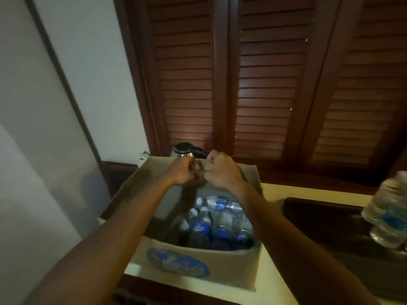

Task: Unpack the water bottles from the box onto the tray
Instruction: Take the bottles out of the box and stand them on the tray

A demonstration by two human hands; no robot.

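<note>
A cardboard box (220, 263) with a blue logo stands on a pale counter, open at the top. Several clear water bottles (203, 225) with blue labels lie and stand inside it. My left hand (181, 170) and my right hand (221, 169) are both closed on the far flap of the box (208, 166), side by side and touching. A dark tray (330, 219) lies to the right of the box, and water bottles (389, 210) stand on its right end, blurred at the frame edge.
A kettle (184, 149) with a black handle stands behind the box near a wall socket. Dark wooden louvred shutters (264, 84) fill the wall behind. A white wall is on the left. The pale counter (273, 192) shows between box and tray.
</note>
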